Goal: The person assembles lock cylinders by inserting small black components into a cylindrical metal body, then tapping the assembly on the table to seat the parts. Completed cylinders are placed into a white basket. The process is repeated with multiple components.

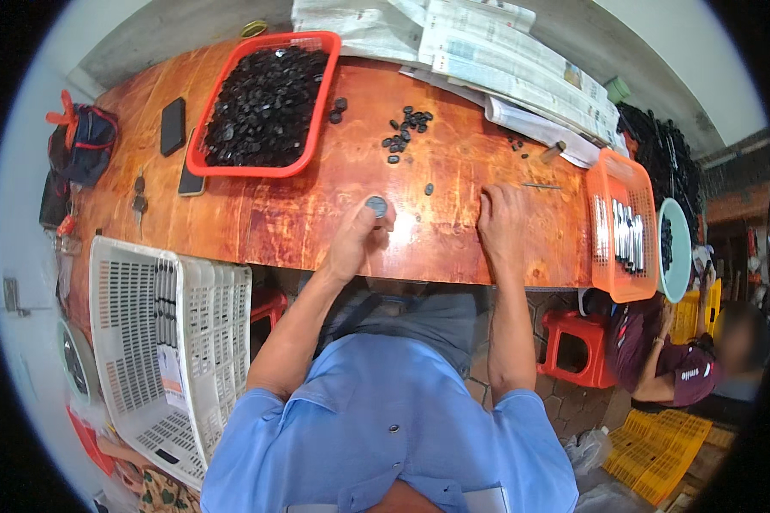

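Observation:
My left hand (357, 237) is closed around a round dark cap (376, 206), whose ridged top shows beside the thumb above the table's near edge. To the right, my right hand (502, 221) rests on the wooden table with its fingers loosely bent, and nothing shows in it. Between the hands and a little farther off lies a single black oval piece (429, 189). Beyond it is a loose group of small black pieces (409, 122). A red basket (198, 162) full of similar black pieces stands at the far left.
Newspapers (505, 51) cover the back edge. An orange basket (603, 278) with silvery tubes stands right, beside a pale green basin (678, 256). Phones (173, 126) and keys (139, 201) lie left. A white crate (222, 333) is at lower left; a co-worker (693, 368) sits right.

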Available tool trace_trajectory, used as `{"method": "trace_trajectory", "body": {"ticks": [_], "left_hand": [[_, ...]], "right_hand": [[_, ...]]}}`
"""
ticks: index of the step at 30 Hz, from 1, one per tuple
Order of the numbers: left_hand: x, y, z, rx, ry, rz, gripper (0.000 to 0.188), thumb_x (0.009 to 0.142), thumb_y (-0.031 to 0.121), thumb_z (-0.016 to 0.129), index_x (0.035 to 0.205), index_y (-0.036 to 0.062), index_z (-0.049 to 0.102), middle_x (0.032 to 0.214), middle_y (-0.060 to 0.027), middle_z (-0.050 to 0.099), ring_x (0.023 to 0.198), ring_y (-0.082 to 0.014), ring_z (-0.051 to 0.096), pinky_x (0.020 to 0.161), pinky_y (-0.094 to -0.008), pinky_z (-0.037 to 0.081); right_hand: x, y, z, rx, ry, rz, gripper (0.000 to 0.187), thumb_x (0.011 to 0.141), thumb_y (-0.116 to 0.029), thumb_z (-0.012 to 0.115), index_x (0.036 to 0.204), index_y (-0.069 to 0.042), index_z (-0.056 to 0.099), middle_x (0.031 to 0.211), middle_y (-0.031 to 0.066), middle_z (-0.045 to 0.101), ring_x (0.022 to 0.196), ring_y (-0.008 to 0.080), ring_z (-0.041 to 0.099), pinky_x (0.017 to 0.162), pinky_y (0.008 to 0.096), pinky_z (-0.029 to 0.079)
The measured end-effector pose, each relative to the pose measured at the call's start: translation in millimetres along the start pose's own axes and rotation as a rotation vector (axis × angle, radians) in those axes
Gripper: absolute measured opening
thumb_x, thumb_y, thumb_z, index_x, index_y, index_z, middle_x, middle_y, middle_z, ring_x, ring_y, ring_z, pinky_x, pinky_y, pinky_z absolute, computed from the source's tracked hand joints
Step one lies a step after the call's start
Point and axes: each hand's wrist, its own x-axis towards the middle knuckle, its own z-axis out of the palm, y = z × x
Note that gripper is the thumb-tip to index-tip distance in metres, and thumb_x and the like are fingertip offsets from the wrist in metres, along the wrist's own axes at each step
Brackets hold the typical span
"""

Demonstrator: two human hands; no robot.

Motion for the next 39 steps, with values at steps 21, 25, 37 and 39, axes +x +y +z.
{"method": "trace_trajectory", "body": {"ticks": [21, 25, 37, 39], "left_hand": [[21.3, 22.7, 2.6, -0.345, 0.105, -0.222, 0.043, 0.105, 0.051, 0.042, 0.108, 0.0095, 0.052, 0.087, -0.0044, 0.056, 0.079, -0.0175, 0.056, 0.072, -0.0325, 0.048], [6.9, 15.1, 16.3, -0.336, 0.172, -0.364, 0.034, 0.107, 0.038, 0.044, 0.122, 0.0076, 0.049, 0.093, -0.0071, 0.059, 0.080, -0.0178, 0.062, 0.072, -0.0354, 0.054], [51.5, 61.8, 13.8, -0.379, 0.305, -0.119, 0.031, 0.105, 0.022, 0.051, 0.132, 0.0069, 0.048, 0.093, -0.0070, 0.062, 0.071, -0.0162, 0.062, 0.063, -0.0315, 0.055], [71.7, 74.8, 0.6, -0.406, 0.313, -0.037, 0.030, 0.106, 0.025, 0.047, 0.130, 0.0064, 0.049, 0.097, -0.0084, 0.062, 0.076, -0.0172, 0.061, 0.069, -0.0345, 0.054]], "right_hand": [[-2.9, 7.9, 6.0, 0.104, 0.033, 0.052, 0.011, 0.086, -0.008, 0.065, 0.094, 0.000, 0.067, 0.097, 0.0174, 0.062, 0.092, 0.0381, 0.059, 0.084, 0.0447, 0.048], [-0.5, -13.0, 3.7, 0.367, -0.123, 0.176, 0.023, 0.087, -0.011, 0.066, 0.106, 0.000, 0.068, 0.104, 0.0194, 0.066, 0.102, 0.0382, 0.061, 0.090, 0.0449, 0.048], [15.8, -59.8, 33.9, 0.356, -0.168, -0.011, 0.024, 0.084, -0.008, 0.070, 0.106, -0.001, 0.064, 0.096, 0.0184, 0.061, 0.095, 0.0385, 0.059, 0.084, 0.0442, 0.048], [15.2, -60.1, 34.6, 0.360, -0.144, -0.007, 0.022, 0.084, -0.008, 0.070, 0.104, -0.001, 0.064, 0.096, 0.0183, 0.061, 0.094, 0.0386, 0.059, 0.084, 0.0441, 0.048]]}}
